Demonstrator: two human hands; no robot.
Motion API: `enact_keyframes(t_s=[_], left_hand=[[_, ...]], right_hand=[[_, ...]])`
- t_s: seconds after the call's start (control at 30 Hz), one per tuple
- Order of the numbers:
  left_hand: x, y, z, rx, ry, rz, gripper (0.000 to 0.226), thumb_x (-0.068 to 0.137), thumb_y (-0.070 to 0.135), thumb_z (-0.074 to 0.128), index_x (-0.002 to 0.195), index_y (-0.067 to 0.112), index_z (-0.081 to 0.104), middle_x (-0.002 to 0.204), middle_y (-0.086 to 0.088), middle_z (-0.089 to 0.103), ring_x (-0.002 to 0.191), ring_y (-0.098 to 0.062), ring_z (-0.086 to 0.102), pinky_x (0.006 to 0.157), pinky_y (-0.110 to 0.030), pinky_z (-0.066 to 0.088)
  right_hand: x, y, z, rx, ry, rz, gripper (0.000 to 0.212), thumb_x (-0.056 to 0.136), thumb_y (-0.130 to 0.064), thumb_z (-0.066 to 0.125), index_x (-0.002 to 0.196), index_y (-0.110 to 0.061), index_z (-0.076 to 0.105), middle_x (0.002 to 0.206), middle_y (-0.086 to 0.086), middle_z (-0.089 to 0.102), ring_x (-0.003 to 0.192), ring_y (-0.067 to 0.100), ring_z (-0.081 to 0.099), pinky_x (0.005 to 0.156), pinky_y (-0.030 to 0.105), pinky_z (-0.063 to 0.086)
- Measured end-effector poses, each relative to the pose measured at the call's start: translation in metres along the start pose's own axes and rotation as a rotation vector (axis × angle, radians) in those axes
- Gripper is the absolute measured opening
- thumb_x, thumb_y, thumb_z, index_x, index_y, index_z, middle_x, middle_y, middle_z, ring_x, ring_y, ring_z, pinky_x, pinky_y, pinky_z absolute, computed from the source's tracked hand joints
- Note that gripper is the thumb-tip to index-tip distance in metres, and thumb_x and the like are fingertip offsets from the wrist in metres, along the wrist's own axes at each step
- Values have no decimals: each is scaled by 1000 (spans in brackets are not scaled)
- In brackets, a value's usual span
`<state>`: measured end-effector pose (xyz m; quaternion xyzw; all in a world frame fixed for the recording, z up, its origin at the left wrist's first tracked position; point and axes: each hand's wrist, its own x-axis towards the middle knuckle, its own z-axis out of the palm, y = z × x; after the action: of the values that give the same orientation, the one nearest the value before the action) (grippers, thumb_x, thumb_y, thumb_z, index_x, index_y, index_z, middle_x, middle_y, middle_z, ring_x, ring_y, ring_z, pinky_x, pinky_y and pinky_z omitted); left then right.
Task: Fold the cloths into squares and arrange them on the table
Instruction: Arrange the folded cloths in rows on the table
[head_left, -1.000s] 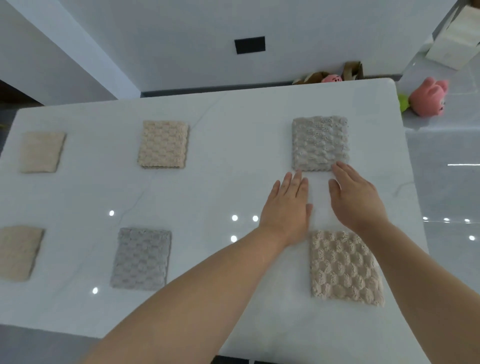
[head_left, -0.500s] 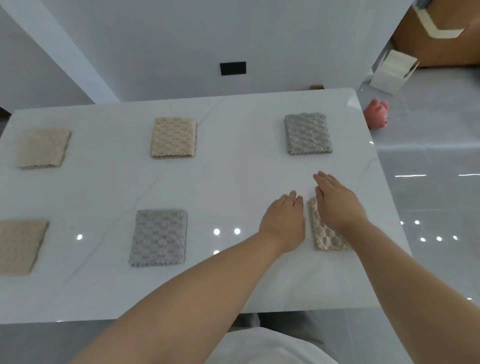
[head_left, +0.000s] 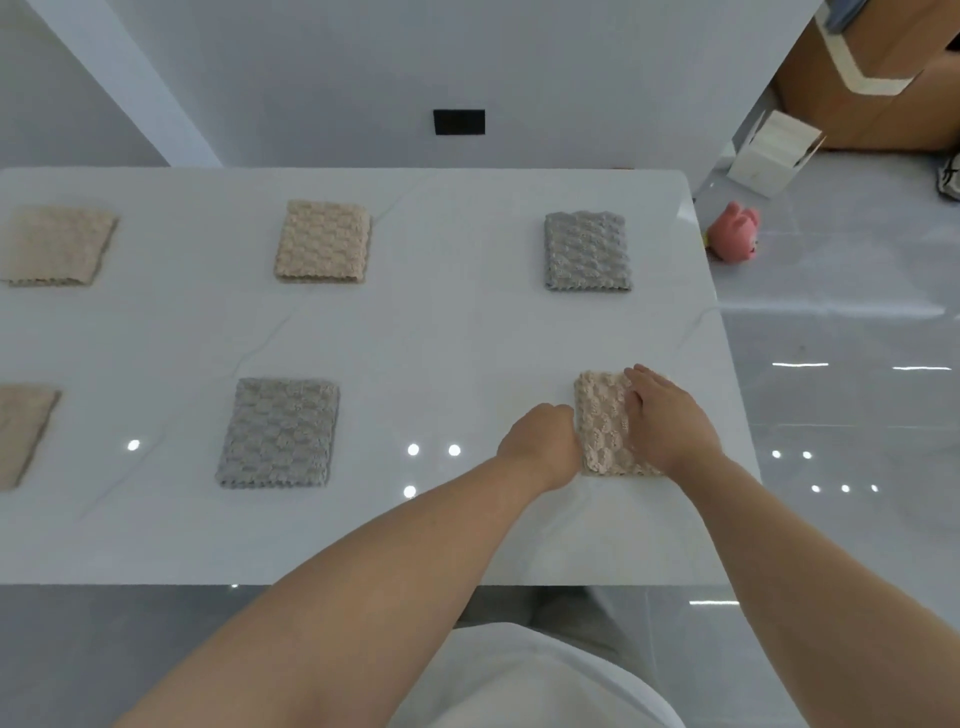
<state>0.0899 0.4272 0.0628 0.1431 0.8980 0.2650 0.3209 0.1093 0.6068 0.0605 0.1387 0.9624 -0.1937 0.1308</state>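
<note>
Head view: five folded cloths lie arranged; left hand (head_left: 543, 441) curled beside, right hand (head_left: 667, 423) flat on, the sixth cloth (head_left: 605, 423).

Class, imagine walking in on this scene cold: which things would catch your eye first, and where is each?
First, the two hands at front right: the right hand lies flat on a beige cloth, the left hand against its left edge. Next, five other folded cloths spaced in two rows across the white table. Then the pink toy on the floor beyond the table's right edge.
</note>
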Motion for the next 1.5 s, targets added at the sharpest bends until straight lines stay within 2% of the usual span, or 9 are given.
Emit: enact_keyframes(t_s=[0.13,0.3,0.53,0.7,0.83,0.97,1.27,1.37,1.5], left_hand=[[9,14,9,-104,44,-118,36,100,20,51,133,6,55,130,-13,59,117,-30,58,92,-37,50],[26,23,22,-217,90,-256,33,100,28,54,125,6,58,123,-10,61,101,-25,59,90,-36,52],[36,24,41,-363,143,-349,21,92,33,64,100,14,61,98,-3,66,90,-23,65,81,-38,57],[38,24,50,-371,192,-344,12,90,29,67,88,22,58,93,1,67,88,-20,65,80,-35,55],[43,23,55,-367,225,-352,15,91,32,67,86,24,55,92,3,66,89,-19,63,80,-32,53],[47,22,58,-362,248,-389,20,92,39,65,80,26,54,92,3,67,88,-20,64,77,-32,52],[49,20,58,-385,244,-466,18,91,36,68,91,23,56,93,8,63,90,-16,59,76,-29,45],[50,18,61,-472,225,-503,27,85,33,73,100,19,55,99,4,64,94,-18,62,79,-32,50],[54,16,59,-498,167,-521,41,82,26,78,113,17,53,108,2,59,94,-18,57,74,-28,44]], right_hand=[[6,16,-5,42,34,36,32,102,-19,37,124,-10,58,126,6,61,121,31,50,90,42,45],[15,39,-3,116,40,162,41,102,-25,44,141,-16,51,142,9,48,131,31,45,99,46,47],[23,52,10,319,-108,351,48,95,-26,52,141,-17,44,129,13,54,90,25,60,57,27,41],[22,57,11,369,-99,437,50,94,-30,50,141,-18,39,124,15,57,98,31,63,72,34,50],[21,62,12,386,-117,464,49,98,-33,45,143,-16,38,118,15,61,78,19,61,57,29,42],[22,66,13,393,-141,468,53,94,-30,53,143,-16,38,114,13,62,71,11,55,52,26,39],[24,69,18,370,-160,428,61,92,-34,62,145,-18,36,130,15,54,91,26,58,70,33,45],[24,69,18,366,-170,419,63,91,-35,62,146,-19,35,131,15,53,93,27,58,70,33,46],[25,69,18,359,-180,396,64,91,-35,63,146,-18,34,132,15,51,95,28,60,70,34,48]])
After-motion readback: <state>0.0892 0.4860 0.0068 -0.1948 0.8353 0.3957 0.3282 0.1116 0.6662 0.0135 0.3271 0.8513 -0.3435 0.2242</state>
